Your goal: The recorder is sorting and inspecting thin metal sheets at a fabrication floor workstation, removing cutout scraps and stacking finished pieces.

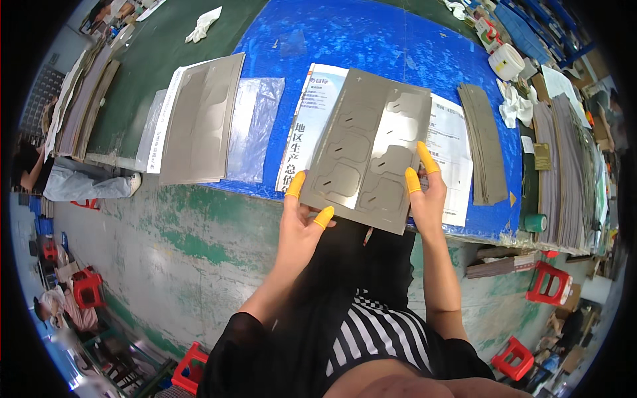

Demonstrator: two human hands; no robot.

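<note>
A thin dark grey sheet (371, 156), marked with two columns of rounded panel shapes and shining in places, is held tilted over the table's near edge. My left hand (298, 222) grips its lower left corner, the thumb and a finger wearing yellow finger cots. On the opposite edge, my right hand (428, 196) pinches the sheet, also with yellow cots on two fingertips. Beneath the sheet lies a printed newspaper (452, 142), partly covered by it. To the left, a stack of similar grey sheets (202, 126) rests on paper, beside a clear plastic bag (257, 132).
Blue sheeting (398, 36) covers this part of the green table (149, 63). A stack of narrow grey sheets (482, 146) lies at the right, near a white tub (506, 62) and tall piles of sheets (564, 166). Red stools (551, 284) stand on the floor; other people sit at left.
</note>
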